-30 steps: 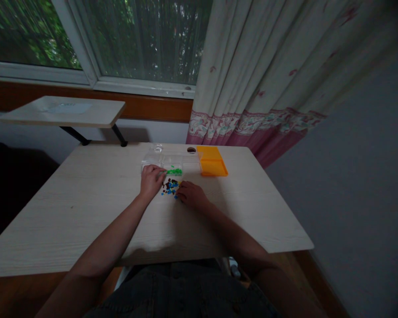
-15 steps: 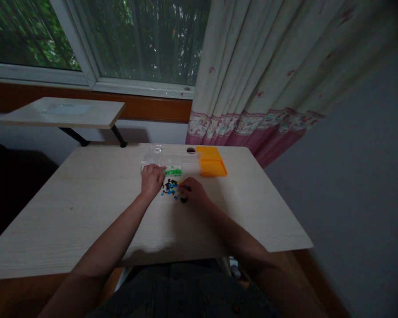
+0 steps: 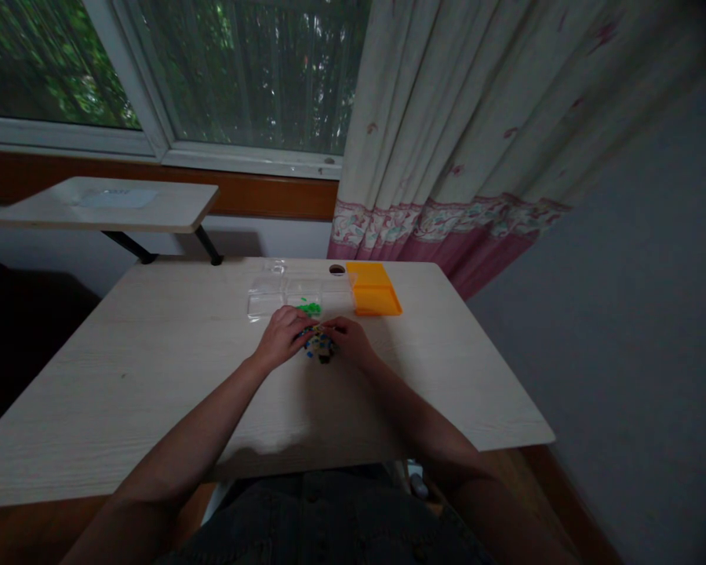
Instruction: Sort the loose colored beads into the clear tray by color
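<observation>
Small loose coloured pieces [image 3: 311,353], blue, yellow and dark, lie in a compact pile on the table between my hands. My left hand [image 3: 283,336] rests at the pile's left side, its fingers stretched out over the pieces and hiding some. On the opposite side my right hand [image 3: 351,342] reaches in with bent fingers, their tips near those of my left hand. Neither hand visibly lifts a piece. Just beyond the fingers sits a clear compartment box [image 3: 264,304], with small green pieces [image 3: 309,308] in one front compartment.
To the right of the clear box lies an orange tray [image 3: 377,300]. A round dark hole [image 3: 337,270] is near the table's [image 3: 200,361] back edge. A raised shelf [image 3: 176,210] stands at the back left. A curtain [image 3: 400,157] hangs behind the table.
My left hand has come off the clear box and moved right and down to the pile. The spread-out pieces are now bunched closer together between both hands.
</observation>
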A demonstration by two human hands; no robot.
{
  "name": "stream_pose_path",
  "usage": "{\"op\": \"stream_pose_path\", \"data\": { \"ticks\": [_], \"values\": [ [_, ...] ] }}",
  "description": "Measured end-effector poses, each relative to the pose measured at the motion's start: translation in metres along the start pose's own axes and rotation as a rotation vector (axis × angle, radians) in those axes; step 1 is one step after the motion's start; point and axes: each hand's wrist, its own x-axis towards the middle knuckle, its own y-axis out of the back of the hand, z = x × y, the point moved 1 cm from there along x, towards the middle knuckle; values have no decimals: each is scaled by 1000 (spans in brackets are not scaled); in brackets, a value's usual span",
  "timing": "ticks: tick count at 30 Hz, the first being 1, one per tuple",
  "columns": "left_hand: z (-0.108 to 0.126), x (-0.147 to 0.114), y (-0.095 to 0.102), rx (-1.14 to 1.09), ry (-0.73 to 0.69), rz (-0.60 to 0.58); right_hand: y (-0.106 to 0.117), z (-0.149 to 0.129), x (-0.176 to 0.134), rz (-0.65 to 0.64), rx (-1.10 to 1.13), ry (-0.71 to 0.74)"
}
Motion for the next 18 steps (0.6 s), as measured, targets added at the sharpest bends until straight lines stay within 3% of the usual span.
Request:
{"op": "stream_pose_path", "data": {
  "ticks": [11,18],
  "values": [
    [0,-1,-2,23,-43,27,-4,-4,-3,-32,29,7],
    [-3,0,0,26,15,14,-2,-5,-3,-31,-106,82]
  ]
}}
